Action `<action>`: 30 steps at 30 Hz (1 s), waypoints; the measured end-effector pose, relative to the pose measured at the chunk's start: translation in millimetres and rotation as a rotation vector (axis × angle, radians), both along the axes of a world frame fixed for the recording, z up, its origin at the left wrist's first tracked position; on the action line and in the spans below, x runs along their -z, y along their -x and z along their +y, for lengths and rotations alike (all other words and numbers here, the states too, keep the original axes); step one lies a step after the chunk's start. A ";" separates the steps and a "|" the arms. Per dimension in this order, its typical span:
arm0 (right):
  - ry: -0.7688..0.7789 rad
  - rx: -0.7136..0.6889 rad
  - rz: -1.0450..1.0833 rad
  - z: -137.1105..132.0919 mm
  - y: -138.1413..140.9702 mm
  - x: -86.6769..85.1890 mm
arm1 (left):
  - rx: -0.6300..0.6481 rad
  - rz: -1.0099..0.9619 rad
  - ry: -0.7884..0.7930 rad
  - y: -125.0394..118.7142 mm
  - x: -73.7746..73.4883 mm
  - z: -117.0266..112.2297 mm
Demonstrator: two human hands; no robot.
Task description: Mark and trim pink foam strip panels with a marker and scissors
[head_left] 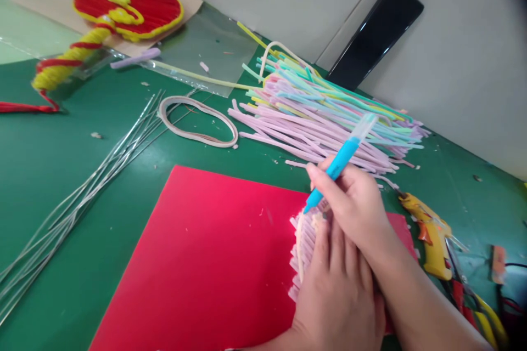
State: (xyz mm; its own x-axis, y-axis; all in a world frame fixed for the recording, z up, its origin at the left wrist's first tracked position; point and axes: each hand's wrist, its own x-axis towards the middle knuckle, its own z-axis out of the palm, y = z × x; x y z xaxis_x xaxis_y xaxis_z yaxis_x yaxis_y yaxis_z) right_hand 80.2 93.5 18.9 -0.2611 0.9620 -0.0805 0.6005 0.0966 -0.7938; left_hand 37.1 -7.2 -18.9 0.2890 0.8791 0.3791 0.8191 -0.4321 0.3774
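Head view: the right hand (356,205) is clenched round a blue pen (341,163). Thumb and fingers pinch the barrel near its lower half, and the clear cap end slants up and away towards the far edge of the tabletop. The pen's tip meets the top of a pink ribbed piece (302,247), a flat pad of short fuzzy lengths laid side by side.

The left hand (337,290) grasps nothing. It lies flat with its fingers stretched out over the pink ribbed piece, covering most of it, so only the piece's left border shows. The right forearm crosses over the back of the left hand.

The piece rests on the right part of a red sheet (206,252), which lies on the green tabletop (41,153) towards its near edge.

- Near the far edge, by the wall, is a heap of pastel fuzzy sticks (321,115), with a black phone (374,33) leaning behind it.
- A cream loop (197,120) lies just left of the heap.
- Thin wires (82,186) fan out towards the left edge.
- A red and yellow fan (123,5) sits at the far left corner.
- A yellow glue gun (428,236) lies near the right edge.
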 end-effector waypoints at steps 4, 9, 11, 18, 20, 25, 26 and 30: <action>0.129 -0.071 0.042 -5.2 1.3 -6.7 | 0.010 0.010 -0.001 1.8 -1.7 -0.6; 0.284 -0.272 -0.036 -13.4 4.2 -13.8 | 0.017 0.011 0.048 -1.1 -1.5 -4.1; 0.278 -0.341 -0.071 -14.1 4.5 -14.5 | 0.029 0.006 0.068 -3.1 -0.3 -5.5; 0.216 -0.499 -0.163 -11.1 4.6 -13.5 | 0.018 -0.009 0.101 -5.3 2.3 -7.3; 0.166 -0.470 -0.178 -11.7 4.9 -12.0 | 0.030 -0.015 0.088 -4.9 1.8 -6.9; 0.141 -0.384 -0.081 -13.3 5.1 -10.9 | 0.031 -0.021 0.058 -5.7 0.5 -7.1; 0.158 -0.408 -0.064 -13.3 5.0 -11.3 | 0.029 -0.019 0.072 -6.3 0.3 -7.7; 0.149 -0.511 -0.115 -13.2 4.2 -12.2 | 0.019 -0.010 0.132 -6.2 -0.9 -9.0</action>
State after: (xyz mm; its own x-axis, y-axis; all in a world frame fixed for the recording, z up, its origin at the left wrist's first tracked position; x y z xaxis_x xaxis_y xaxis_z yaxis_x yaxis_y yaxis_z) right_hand 76.0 80.3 31.1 -0.6743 0.6906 -0.2615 0.5899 0.2906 -0.7534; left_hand 43.4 -16.1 -18.1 0.3030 0.9159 0.2634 0.8071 -0.3936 0.4401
